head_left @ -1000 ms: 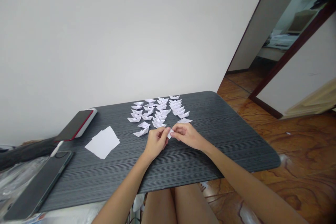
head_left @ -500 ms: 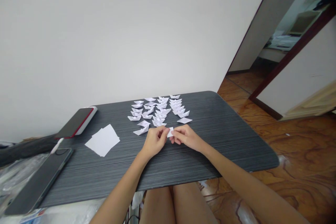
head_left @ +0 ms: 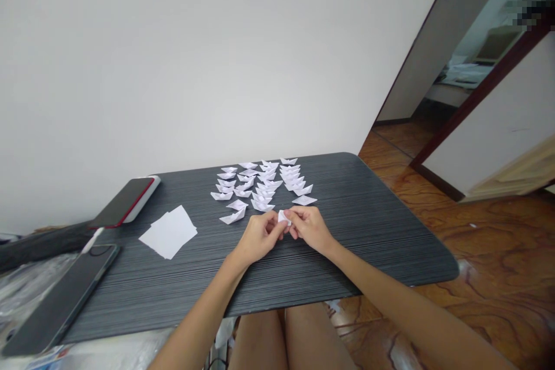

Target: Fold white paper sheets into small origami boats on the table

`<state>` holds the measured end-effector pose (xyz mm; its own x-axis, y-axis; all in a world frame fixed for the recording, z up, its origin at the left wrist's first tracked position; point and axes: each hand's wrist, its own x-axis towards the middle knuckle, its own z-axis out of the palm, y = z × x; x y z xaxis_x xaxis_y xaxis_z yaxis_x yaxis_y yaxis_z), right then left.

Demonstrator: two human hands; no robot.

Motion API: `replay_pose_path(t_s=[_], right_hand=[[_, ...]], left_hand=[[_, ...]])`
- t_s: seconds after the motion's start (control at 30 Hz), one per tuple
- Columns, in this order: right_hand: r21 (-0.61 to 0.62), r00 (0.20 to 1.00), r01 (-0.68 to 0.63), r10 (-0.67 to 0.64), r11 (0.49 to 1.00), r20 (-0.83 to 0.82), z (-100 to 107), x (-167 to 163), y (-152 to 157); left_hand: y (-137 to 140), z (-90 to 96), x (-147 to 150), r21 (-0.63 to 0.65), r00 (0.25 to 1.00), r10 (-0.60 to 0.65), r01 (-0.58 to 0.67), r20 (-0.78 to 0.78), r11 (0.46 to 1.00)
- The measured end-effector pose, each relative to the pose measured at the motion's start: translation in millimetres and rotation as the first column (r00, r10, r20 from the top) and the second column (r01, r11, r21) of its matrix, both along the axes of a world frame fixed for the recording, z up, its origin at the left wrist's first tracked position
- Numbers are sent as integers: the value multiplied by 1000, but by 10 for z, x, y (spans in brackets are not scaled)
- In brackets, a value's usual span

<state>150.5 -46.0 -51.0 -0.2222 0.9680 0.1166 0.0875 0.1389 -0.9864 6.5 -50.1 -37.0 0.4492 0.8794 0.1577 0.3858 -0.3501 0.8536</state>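
Our left hand (head_left: 259,236) and right hand (head_left: 309,228) pinch one small folded paper (head_left: 283,217) between them; we note paper boats (head_left: 268,184) grouped just beyond.

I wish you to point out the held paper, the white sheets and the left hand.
Held paper (head_left: 282,218): head view, its visible face.
White sheets (head_left: 169,232): head view, middle of the top sheet.
Left hand (head_left: 258,236): head view, back of the hand.
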Motion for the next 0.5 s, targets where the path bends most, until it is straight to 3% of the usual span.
replay_pose_path(t_s=[0.13, 0.33, 0.5], right_hand=[[47, 997, -18, 15, 999, 76, 6, -5, -2], [306, 977, -1, -64, 952, 202, 44, 29, 37], [267, 983, -16, -33, 963, 178, 21, 64, 79]], left_hand=[[-1, 18, -22, 100, 997, 43, -36, -66, 994], [26, 34, -69, 189, 985, 97, -69, -143, 980], [25, 23, -59, 195, 989, 95, -73, -109, 978]])
